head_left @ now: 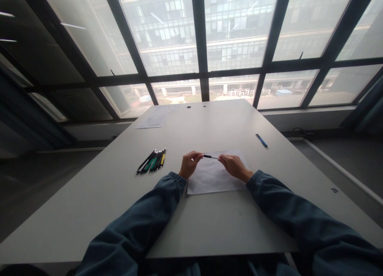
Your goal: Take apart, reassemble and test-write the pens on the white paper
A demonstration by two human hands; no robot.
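A pen (210, 156) with a black part on the left and a whitish part on the right is held level between my two hands. The fingers of my left hand (190, 163) pinch its black end. At the pale end, my right hand (235, 166) is closed in a pinch. Both hands are above a sheet of white paper (214, 180) on the table, and they cover parts of it. Left of my left hand lies a group of several pens (152, 161), mostly black, with green and yellow ones among them.
The white table (119, 212) reaches toward a large window (231, 32). A blue pen (261, 140) lies near the table's right edge. More sheets of paper (152, 118) lie at the far left. Two small dark items (188, 107) sit near the far edge.
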